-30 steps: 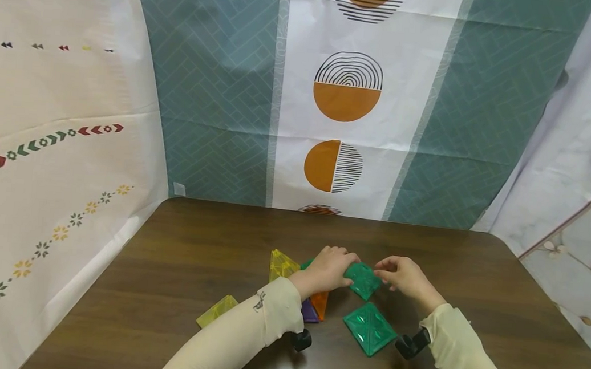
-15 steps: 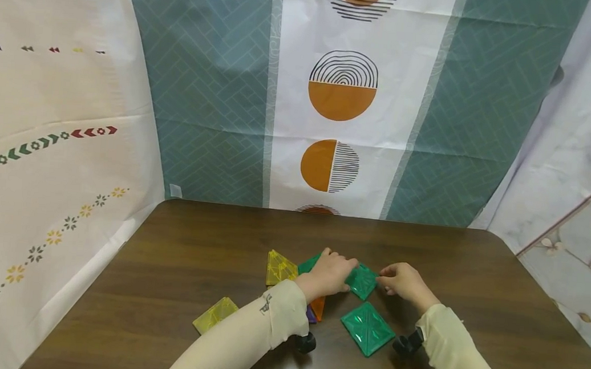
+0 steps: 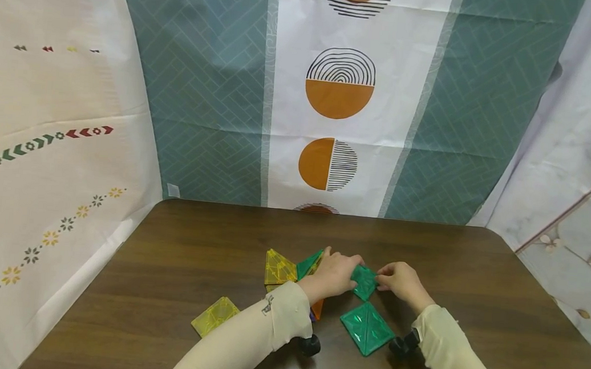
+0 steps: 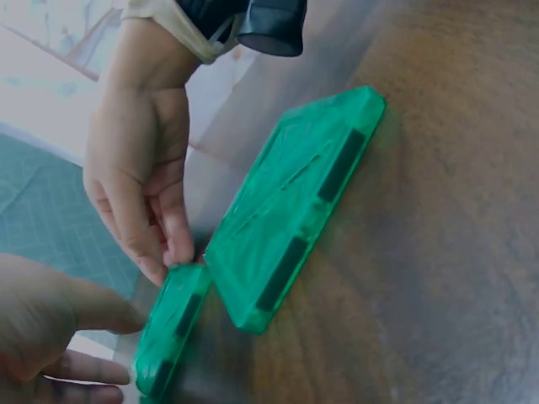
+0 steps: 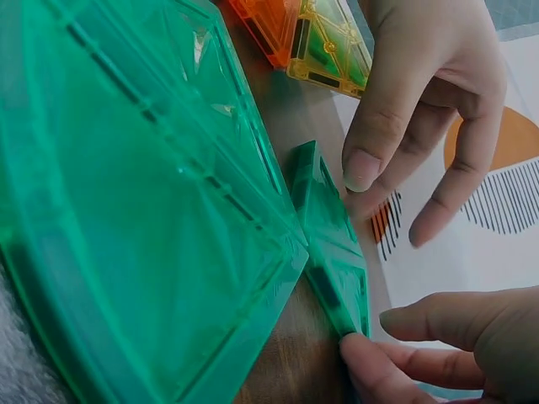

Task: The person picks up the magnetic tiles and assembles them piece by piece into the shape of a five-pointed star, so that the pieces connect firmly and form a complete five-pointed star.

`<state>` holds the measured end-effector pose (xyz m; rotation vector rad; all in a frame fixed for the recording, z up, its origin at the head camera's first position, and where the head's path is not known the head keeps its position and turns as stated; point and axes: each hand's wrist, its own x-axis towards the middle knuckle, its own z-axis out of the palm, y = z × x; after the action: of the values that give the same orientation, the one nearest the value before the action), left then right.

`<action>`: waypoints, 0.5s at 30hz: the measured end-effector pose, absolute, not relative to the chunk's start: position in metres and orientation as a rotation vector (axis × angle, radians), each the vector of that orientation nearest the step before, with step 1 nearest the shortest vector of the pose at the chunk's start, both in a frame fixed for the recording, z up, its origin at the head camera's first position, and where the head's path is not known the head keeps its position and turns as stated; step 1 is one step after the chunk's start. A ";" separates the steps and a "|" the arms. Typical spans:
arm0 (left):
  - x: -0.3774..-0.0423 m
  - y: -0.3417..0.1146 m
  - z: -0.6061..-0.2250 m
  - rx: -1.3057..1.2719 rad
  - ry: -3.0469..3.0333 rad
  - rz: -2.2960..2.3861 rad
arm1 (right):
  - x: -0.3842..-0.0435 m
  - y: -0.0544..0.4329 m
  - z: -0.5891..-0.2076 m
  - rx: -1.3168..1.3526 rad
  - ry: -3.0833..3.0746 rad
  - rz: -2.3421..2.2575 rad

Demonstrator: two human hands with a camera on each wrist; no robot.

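Observation:
Two green see-through triangular magnetic tiles (image 3: 364,282) lie edge to edge as a diamond between my hands. My right hand (image 3: 403,282) pinches their right corner with thumb and fingertips. On the other side my left hand (image 3: 334,274) hovers close; in the left wrist view its thumb reaches the tile's edge (image 4: 173,324), with the other fingers loosely extended. Nearer to me, a larger green pair of tiles (image 3: 366,328) forms a square whose far corner meets the diamond's near corner. The right wrist view shows that larger green pair (image 5: 168,194) close up.
Left of the hands sits a cluster with yellow tiles (image 3: 279,269), a green tile (image 3: 307,264) and an orange tile (image 3: 316,309), partly hidden by my left hand. A separate yellow tile (image 3: 216,316) lies at front left. Patterned cloths stand around the dark wooden table (image 3: 193,246).
My right hand has closed in on the far green tiles' corner. My left hand has shifted slightly right over their left side, uncovering more of the cluster. The diamond has edged slightly right.

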<state>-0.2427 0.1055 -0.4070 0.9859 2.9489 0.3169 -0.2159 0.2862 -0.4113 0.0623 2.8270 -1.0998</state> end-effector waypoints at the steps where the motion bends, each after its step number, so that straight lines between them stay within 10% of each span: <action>1: -0.242 0.106 -0.407 0.979 2.964 0.314 | -0.216 0.286 -0.411 0.073 2.822 -1.110; 15: -0.239 0.117 -0.405 0.833 2.992 0.355 | -0.213 0.286 -0.412 0.049 2.836 -1.110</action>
<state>-0.2393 0.1170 -0.4049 0.8330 2.9924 0.3546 -0.2126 0.2860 -0.4120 0.0495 2.8364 -1.1096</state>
